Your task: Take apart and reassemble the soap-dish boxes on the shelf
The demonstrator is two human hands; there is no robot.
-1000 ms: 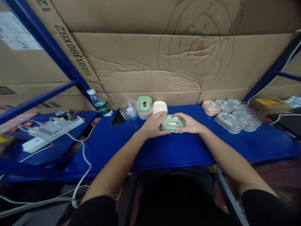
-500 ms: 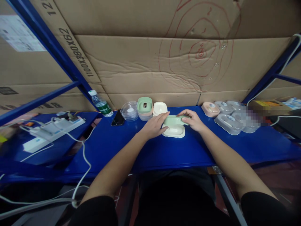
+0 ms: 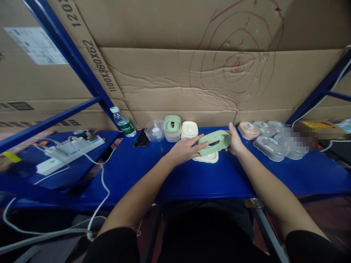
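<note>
Between my two hands is a light green plastic frame (image 3: 221, 138) with an oblong hole, tilted above the table. My left hand (image 3: 185, 149) grips its left end, fingers over the top. At the right end, my right hand (image 3: 236, 141) holds it with the thumb up and the fingers behind. Beneath it, a cream tray (image 3: 210, 158) lies on the blue table, its far part hidden by the green piece. Just behind my left hand stand stacked cream pieces (image 3: 189, 128), beside a stack topped by a green piece (image 3: 170, 120).
Clear round lids (image 3: 155, 130), a black phone (image 3: 141, 138) and a water bottle (image 3: 124, 125) are at the back left. At the right sit a pink container (image 3: 249, 130) and several clear-covered ones (image 3: 270, 147). A power strip (image 3: 71, 155) with white cables lies far left.
The green piece has been raised and tilted, so its hole now shows. My right hand has turned thumb up at its end. The whole view has shifted slightly.
</note>
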